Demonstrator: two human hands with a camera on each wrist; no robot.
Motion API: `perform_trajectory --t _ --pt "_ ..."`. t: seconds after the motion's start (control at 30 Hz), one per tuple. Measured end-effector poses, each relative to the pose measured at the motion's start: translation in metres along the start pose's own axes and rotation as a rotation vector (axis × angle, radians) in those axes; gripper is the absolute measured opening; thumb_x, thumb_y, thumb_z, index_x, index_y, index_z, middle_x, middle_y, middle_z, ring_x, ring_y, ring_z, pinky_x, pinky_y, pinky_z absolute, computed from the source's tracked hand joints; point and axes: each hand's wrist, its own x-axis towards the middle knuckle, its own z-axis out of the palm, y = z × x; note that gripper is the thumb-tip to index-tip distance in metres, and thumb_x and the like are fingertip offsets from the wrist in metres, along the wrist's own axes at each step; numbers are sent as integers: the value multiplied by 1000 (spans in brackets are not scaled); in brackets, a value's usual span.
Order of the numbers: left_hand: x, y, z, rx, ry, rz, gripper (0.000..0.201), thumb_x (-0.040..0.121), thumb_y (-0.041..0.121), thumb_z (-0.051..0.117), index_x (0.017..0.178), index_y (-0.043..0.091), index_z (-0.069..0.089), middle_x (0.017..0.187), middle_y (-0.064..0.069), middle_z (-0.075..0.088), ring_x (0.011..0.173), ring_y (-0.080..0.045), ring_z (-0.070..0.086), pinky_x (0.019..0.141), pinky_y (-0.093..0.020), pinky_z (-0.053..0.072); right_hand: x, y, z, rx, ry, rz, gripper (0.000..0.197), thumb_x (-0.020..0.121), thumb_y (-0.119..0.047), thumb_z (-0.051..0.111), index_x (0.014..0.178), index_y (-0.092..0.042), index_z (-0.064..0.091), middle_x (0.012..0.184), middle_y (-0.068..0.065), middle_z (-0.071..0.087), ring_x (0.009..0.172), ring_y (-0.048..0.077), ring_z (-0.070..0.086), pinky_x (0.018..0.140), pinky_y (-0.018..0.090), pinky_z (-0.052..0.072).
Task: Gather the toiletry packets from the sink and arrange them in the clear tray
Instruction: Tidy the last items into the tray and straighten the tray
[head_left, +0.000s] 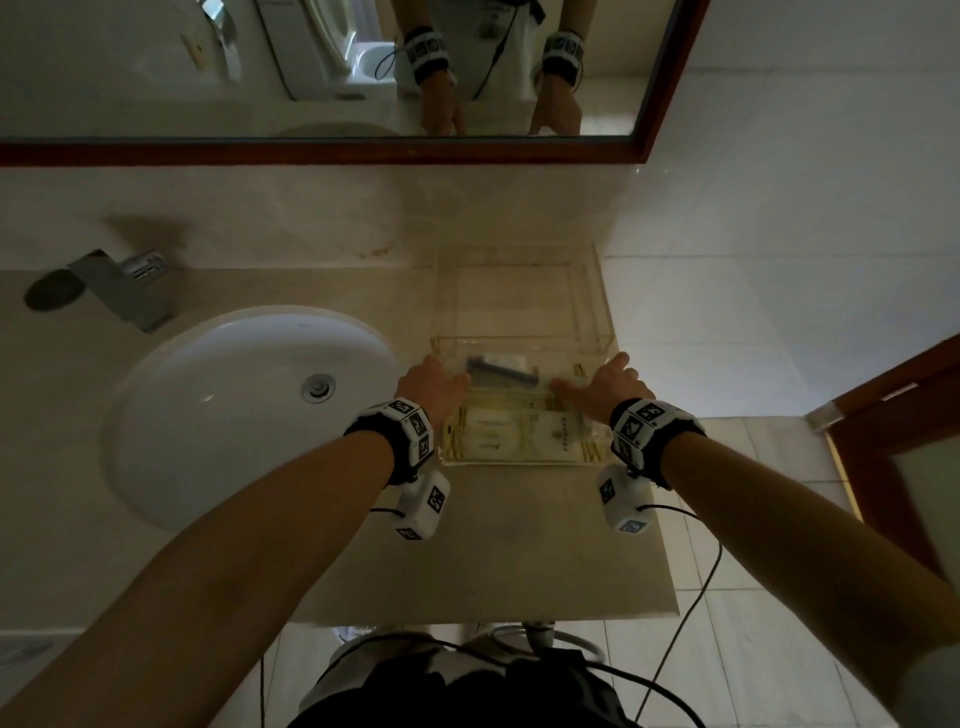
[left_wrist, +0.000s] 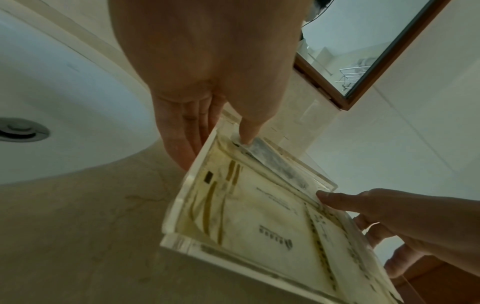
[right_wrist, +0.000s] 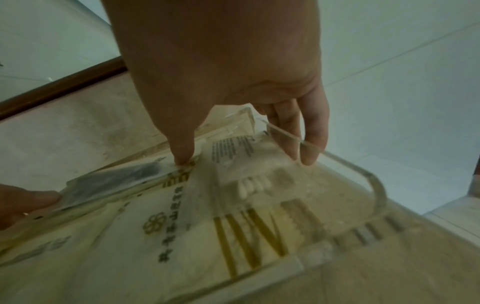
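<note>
On the surface (head_left: 483, 545), right of the sink (head_left: 218, 415), whose bowl looks bare, we have the tray (head_left: 605, 340) with cream packets (head_left: 511, 434) lying flat inside. Gathering seems done; only tidying remains. Our left hand (head_left: 434, 384) and right hand (head_left: 615, 384) grip the tray's side walls, thumbs pressing the dark comb packet (head_left: 501, 370) at the far end.

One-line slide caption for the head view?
Both hands grip the clear tray, packets inside, beside the sink.

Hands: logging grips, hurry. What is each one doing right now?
Left hand: grips the tray wall, thumb on the dark packet.
Right hand: grips the opposite wall likewise.
</note>
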Motion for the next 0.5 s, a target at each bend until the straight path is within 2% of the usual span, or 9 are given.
perform_trajectory --t 0.17,0.33,0.5 --pt "9 1 -2 27 6 5 52 94 48 44 119 2 49 116 -17 60 101 -34 60 82 -36 48 7 -6 2 43 3 9 115 67 -71 65 147 -8 12 145 14 36 127 34 46 101 49 44" --pt "16 5 -7 3 24 8 56 96 46 43 131 3 44 130 -18 54 115 -35 55 96 -39 46 13 -15 2 89 32 11 112 66 -68 69 145 -10 13 144 14 37 126 34 47 101 47 44" --pt "27 3 -8 -72 15 -50 59 93 50 45 132 5 45 130 -15 53 114 -33 54 97 -40 47 20 -23 3 152 55 20 106 63 -66 72 138 -14 18 139 13 41 122 34 49 99 50 45"
